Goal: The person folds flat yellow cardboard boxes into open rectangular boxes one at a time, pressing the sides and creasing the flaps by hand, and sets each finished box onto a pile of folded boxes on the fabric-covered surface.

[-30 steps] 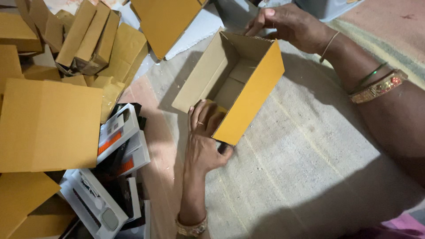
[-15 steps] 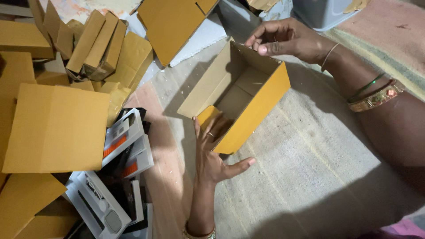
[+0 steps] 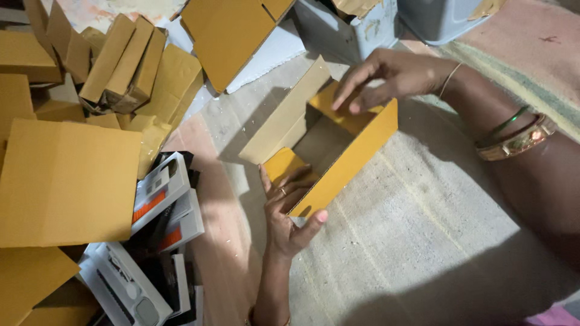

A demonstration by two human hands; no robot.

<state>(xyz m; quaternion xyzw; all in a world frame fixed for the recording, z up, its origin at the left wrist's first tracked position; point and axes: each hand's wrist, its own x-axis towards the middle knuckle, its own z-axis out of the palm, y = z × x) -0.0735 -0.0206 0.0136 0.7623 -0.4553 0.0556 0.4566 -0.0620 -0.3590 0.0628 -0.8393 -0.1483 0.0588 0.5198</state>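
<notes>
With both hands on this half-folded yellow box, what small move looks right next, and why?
Probably tuck the near end flap down. The left hand has fingers inside the near end of the open cardboard box with the thumb under its corner, while the right hand grips the far wall. The side walls stand, but the near end looks unfinished.
</notes>
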